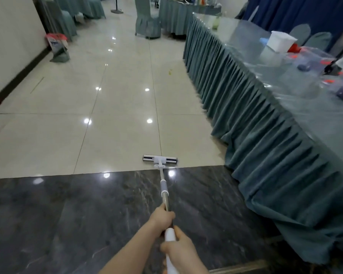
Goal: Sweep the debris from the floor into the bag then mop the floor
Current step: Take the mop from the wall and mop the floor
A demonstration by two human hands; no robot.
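A flat mop with a white head [160, 158] lies on the cream tiles just past the dark marble strip [67, 210]. Its metal handle [164, 187] runs back toward me. My left hand [162, 216] grips the handle farther down the shaft, and my right hand [176, 247] grips the white upper end nearer me. A small yellowish bit of debris [169, 71] lies on the tiles farther ahead, near the table skirt. A red-and-white bag [56, 42] stands by the left wall.
A long table with a pleated teal skirt [246, 115] runs along the right, with a white tub [281, 40] and plastic-wrapped items on top. Covered chairs [148, 20] stand at the far end. A white wall [12, 36] with a dark skirting bounds the left.
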